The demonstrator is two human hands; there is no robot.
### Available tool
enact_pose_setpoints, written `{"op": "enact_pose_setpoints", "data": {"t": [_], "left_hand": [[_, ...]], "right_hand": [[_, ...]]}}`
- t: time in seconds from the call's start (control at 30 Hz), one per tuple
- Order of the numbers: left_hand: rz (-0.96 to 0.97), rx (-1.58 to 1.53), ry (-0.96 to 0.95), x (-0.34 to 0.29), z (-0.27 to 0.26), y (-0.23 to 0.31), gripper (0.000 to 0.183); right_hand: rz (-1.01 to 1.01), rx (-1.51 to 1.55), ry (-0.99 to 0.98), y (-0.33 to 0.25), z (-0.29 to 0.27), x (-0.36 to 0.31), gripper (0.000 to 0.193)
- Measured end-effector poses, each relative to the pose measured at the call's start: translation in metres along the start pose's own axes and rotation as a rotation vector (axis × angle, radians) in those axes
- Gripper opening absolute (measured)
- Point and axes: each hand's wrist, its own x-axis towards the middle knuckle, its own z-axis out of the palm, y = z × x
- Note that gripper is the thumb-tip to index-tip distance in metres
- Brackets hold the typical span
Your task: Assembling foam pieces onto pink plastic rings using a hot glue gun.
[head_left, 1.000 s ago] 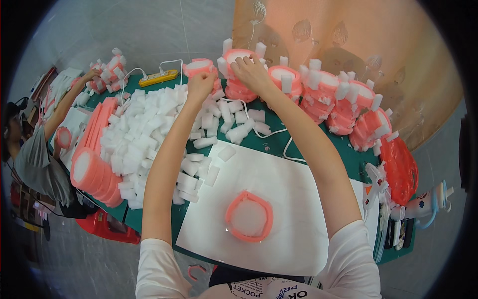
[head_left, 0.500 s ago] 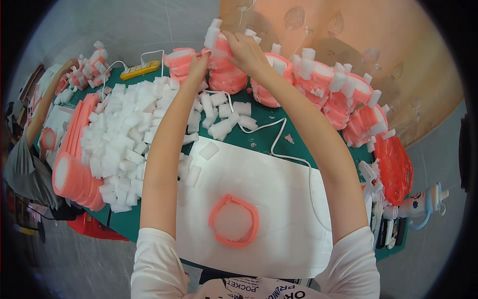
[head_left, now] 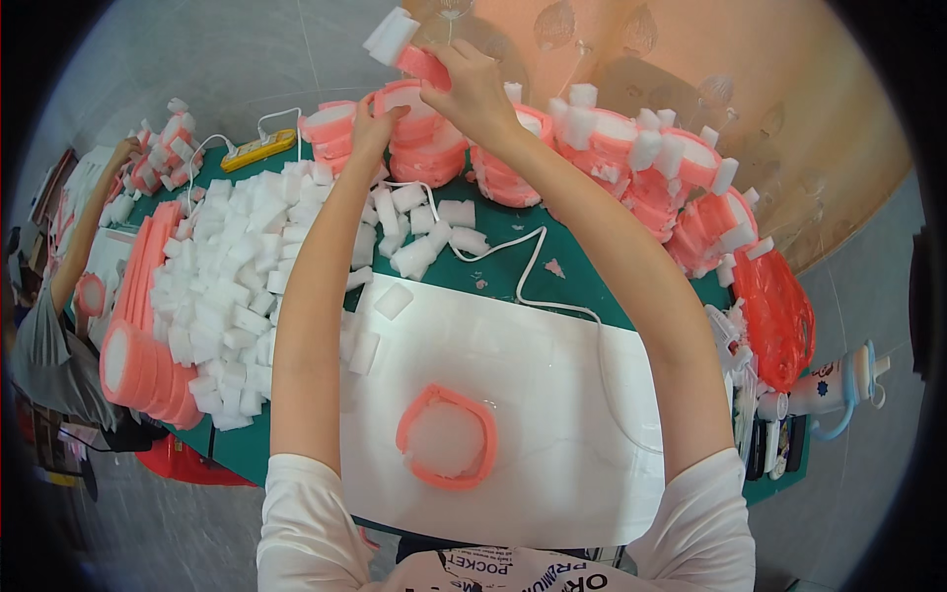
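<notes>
My right hand (head_left: 474,94) is raised over the far row, its fingers closed on a pink foam strip (head_left: 424,67) that has white foam blocks (head_left: 391,37) at its end. Just below, my left hand (head_left: 372,132) grips the near left edge of a stack of pink-rimmed foam rounds (head_left: 427,148). The strip is held above that stack. On the white board (head_left: 552,434) in front of me lies a single pink-rimmed foam round (head_left: 446,439) with a pale middle.
A heap of white foam blocks (head_left: 232,286) covers the left of the green table, beside pink strips (head_left: 148,266). More pink stacks (head_left: 602,143) curve along the far right. A white cable (head_left: 562,307) crosses the board. Another person's arm (head_left: 84,217) works at far left.
My right hand has lifted the pink strip with its white blocks up and leftward off the stack. My left hand stays by the stack's top edge.
</notes>
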Motion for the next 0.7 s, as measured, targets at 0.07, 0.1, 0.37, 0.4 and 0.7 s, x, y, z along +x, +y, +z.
{"op": "enact_pose_setpoints", "data": {"t": [0.07,0.1,0.37,0.4,0.7], "left_hand": [[-0.016,-0.014,0.008,-0.005,0.001,0.008,0.074],[-0.015,-0.016,0.005,-0.008,0.001,0.011,0.074],[-0.032,0.306,-0.142,-0.036,0.014,0.032,0.054],[-0.030,0.306,-0.144,-0.035,0.014,0.032,0.054],[-0.211,-0.141,-0.246,-0.038,-0.004,0.013,0.042]], "right_hand": [[-0.014,0.016,0.050,0.001,-0.003,0.004,0.039],[-0.035,0.013,0.077,0.001,-0.005,0.005,0.039],[-0.131,-0.154,0.011,0.007,-0.008,0.004,0.036],[-0.195,-0.221,-0.003,0.009,-0.007,0.001,0.033],[-0.229,-0.430,-0.330,0.025,0.016,-0.037,0.025]]}}
